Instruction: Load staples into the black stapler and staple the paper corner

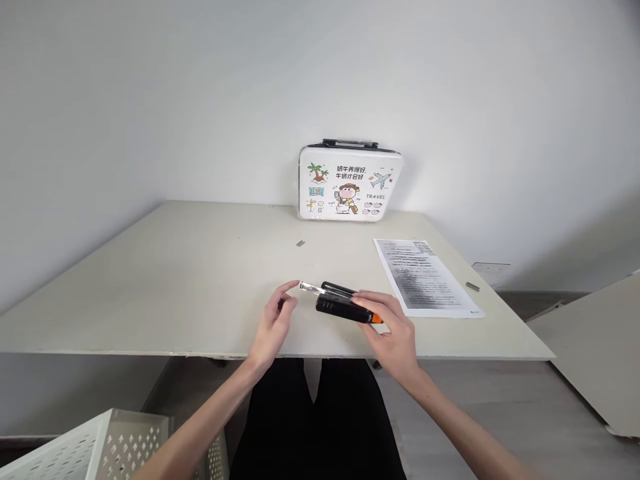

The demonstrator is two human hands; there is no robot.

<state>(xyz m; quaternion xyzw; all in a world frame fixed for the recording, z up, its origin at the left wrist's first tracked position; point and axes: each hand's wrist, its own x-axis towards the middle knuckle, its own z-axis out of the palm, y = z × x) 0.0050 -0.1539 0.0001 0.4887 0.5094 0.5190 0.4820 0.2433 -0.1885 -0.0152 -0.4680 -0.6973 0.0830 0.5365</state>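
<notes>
My right hand (pixel 393 330) is wrapped round the rear of a black stapler (pixel 340 308) with an orange patch at its back end. The stapler hangs above the table's front part, its jaws spread and a silver metal staple tray (pixel 311 288) sticking out to the left. At the tip of that tray is the index fingertip of my left hand (pixel 277 317); I cannot tell whether it touches. Thumb and index finger of this hand are apart, with nothing visible between them. A small grey strip of staples (pixel 301 243) lies on the table beyond the stapler.
The pale table (pixel 150 287) meets the wall at the back. A white cartoon-printed case (pixel 325 193) stands against the wall. Right of the stapler lies a printed sheet (pixel 425 277), with another staple strip (pixel 473 287) beside it. A white perforated basket (pixel 105 447) is below left.
</notes>
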